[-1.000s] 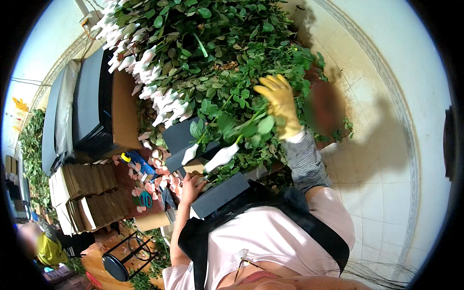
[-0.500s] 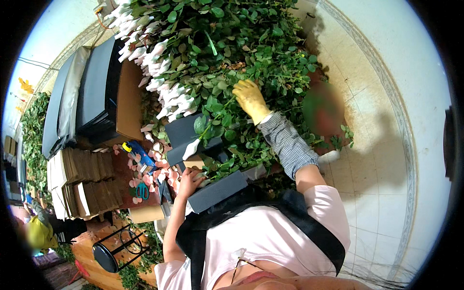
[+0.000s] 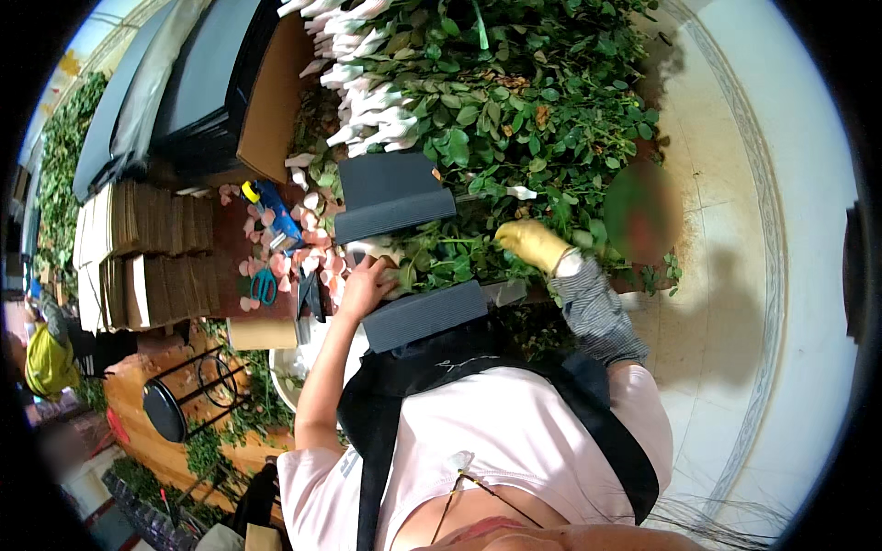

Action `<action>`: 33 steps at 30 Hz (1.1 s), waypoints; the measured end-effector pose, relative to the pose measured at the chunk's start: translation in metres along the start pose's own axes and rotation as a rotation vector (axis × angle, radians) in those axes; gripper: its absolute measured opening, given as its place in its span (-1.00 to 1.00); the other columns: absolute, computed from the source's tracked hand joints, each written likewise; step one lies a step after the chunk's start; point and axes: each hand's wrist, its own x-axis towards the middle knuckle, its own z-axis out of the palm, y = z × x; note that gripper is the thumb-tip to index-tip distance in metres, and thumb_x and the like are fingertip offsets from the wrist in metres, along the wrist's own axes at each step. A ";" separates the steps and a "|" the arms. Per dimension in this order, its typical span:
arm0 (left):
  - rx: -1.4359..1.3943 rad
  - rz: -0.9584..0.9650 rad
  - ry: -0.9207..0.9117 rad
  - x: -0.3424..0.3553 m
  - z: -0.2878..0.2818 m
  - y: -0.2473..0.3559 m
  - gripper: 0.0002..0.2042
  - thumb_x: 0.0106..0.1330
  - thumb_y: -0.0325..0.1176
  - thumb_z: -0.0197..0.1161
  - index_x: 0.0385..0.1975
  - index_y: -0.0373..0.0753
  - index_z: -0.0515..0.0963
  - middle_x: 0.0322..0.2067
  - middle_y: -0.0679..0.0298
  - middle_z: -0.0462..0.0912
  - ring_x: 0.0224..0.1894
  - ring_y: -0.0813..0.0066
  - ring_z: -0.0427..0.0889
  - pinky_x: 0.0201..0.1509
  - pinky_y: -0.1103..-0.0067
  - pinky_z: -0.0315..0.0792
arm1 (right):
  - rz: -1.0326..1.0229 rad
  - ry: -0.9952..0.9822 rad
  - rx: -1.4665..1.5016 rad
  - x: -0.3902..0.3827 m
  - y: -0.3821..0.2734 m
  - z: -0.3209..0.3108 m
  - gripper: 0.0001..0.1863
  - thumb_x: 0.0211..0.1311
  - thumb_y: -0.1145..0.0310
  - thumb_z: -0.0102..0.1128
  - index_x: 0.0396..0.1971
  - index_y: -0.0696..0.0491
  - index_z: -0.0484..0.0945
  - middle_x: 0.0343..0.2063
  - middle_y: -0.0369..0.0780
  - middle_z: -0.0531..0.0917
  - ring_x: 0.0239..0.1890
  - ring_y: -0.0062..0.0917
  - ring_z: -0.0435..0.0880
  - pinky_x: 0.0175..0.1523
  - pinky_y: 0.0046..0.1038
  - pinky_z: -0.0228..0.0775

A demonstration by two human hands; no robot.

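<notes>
Wearer: pale pink shirt and black apron straps fill the lower view; both forearms reach up and away.
Left hand (image 3: 366,286): bare, lying on the near edge of the worktop (image 3: 230,230), fingers curled about the pale wrapped end of a leafy green stem bundle (image 3: 432,257); the grip looks clasped on it, probably to steady the stems.
Near block: a dark grey ribbed foam block (image 3: 423,314) sits just beside that hand, the bundle lying beyond it.
Right hand (image 3: 533,243): in a yellow work glove with a grey checked sleeve, pushed into the foliage; the glove seems closed around stems, likely as guard against thorns, though leaves hide the fingers.
Far block: a second dark grey ribbed foam block (image 3: 390,195) lies past the bundle, so the stems rest between the two.
Worktop litter: pink petals (image 3: 276,262), green-handled scissors (image 3: 264,286), a blue and yellow tool (image 3: 271,209).
Left side: stacked brown cardboard sheets (image 3: 156,253).
Farthest: a heap of green-leaved stems with white paper-wrapped heads (image 3: 367,92).
</notes>
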 end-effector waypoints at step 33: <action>0.047 0.006 0.029 0.001 -0.002 0.001 -0.67 0.02 -0.43 0.44 -0.17 -0.19 0.59 -0.03 -0.05 0.44 0.06 -0.10 0.45 0.16 0.17 0.39 | 0.450 0.779 -0.594 0.106 0.092 -0.123 -0.63 0.00 0.24 0.42 -0.16 0.02 0.61 -0.29 -0.18 0.71 -0.15 -0.25 0.68 0.04 -0.20 0.42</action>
